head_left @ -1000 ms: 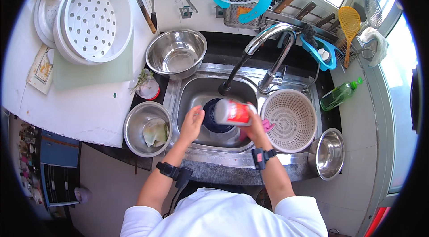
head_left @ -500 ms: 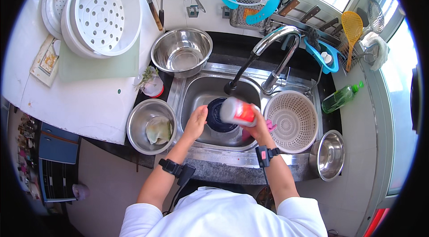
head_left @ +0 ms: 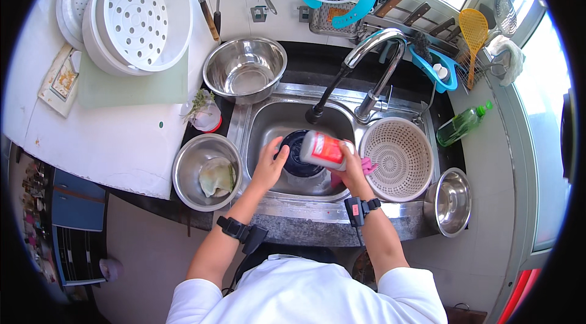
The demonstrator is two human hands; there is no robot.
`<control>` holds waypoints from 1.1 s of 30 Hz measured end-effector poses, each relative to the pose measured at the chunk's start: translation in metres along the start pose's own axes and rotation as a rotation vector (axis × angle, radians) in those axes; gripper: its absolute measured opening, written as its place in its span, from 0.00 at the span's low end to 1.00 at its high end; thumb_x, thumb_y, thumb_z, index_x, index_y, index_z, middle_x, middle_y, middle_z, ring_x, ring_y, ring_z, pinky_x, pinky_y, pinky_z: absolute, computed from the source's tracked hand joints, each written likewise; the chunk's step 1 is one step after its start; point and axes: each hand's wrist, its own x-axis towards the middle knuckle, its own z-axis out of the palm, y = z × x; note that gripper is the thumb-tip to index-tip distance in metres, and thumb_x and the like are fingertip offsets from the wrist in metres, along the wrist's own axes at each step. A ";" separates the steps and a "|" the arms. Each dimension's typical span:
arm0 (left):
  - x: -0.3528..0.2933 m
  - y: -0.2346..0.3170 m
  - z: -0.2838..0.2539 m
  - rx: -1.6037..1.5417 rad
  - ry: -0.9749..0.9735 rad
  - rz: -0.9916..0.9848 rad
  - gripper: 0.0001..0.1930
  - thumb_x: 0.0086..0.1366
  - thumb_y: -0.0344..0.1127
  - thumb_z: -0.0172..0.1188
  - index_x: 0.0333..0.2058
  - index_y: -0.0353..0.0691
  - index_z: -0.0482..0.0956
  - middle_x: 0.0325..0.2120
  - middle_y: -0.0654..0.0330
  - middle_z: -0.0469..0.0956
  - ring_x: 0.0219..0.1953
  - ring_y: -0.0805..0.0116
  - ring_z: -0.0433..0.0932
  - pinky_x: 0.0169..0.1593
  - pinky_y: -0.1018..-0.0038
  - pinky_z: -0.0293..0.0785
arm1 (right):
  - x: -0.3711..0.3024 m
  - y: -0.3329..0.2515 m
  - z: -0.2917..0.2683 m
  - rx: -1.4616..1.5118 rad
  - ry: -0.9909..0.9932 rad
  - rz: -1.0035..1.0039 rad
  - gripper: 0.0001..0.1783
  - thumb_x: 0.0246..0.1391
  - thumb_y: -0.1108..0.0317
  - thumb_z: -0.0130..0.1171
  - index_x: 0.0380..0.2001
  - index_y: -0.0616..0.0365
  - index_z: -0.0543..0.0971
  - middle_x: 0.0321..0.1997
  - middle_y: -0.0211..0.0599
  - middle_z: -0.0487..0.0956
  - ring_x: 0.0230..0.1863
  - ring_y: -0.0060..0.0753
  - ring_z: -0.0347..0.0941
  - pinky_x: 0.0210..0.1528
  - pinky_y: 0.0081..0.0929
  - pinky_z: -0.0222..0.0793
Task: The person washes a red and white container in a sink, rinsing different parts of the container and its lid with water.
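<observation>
My right hand is wrapped round a white plastic bottle with a red label, held tipped on its side above the sink. The bottle's broad pale end points left, toward my left hand. That hand holds nothing; its thumb and fingers are apart, at the left part of the basin. Below the bottle, in the sink, sits a dark blue round piece, partly covered by the bottle; its kind is hard to tell. A pink cloth shows beside my right hand at the basin's right edge.
A chrome faucet with a dark spout arches over the basin. Steel bowls stand at the back left, front left and far right. A pale colander is right of the sink, near a green bottle.
The bottle has shifted slightly and shows less blur. My left hand's thumb and fingers have spread apart. The view has moved a little.
</observation>
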 end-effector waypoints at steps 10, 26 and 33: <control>-0.006 0.002 -0.009 0.033 -0.004 0.041 0.31 0.66 0.56 0.51 0.58 0.40 0.64 0.54 0.47 0.62 0.51 0.56 0.67 0.52 0.67 0.67 | -0.008 0.013 -0.006 0.166 -0.145 0.103 0.27 0.58 0.50 0.51 0.59 0.44 0.64 0.55 0.36 0.72 0.54 0.39 0.70 0.50 0.48 0.69; -0.008 0.015 -0.019 -0.040 -0.126 0.061 0.32 0.64 0.55 0.54 0.59 0.41 0.61 0.56 0.48 0.60 0.53 0.55 0.68 0.51 0.66 0.70 | -0.017 0.034 0.010 0.237 -0.231 -0.094 0.28 0.55 0.47 0.51 0.56 0.45 0.67 0.55 0.37 0.72 0.55 0.43 0.69 0.49 0.49 0.69; -0.007 0.009 -0.024 -0.063 -0.125 0.061 0.33 0.64 0.55 0.55 0.59 0.39 0.61 0.56 0.46 0.60 0.52 0.54 0.69 0.52 0.66 0.69 | -0.030 0.041 0.015 0.199 -0.167 0.008 0.30 0.54 0.43 0.53 0.55 0.45 0.67 0.55 0.32 0.72 0.52 0.39 0.71 0.44 0.47 0.72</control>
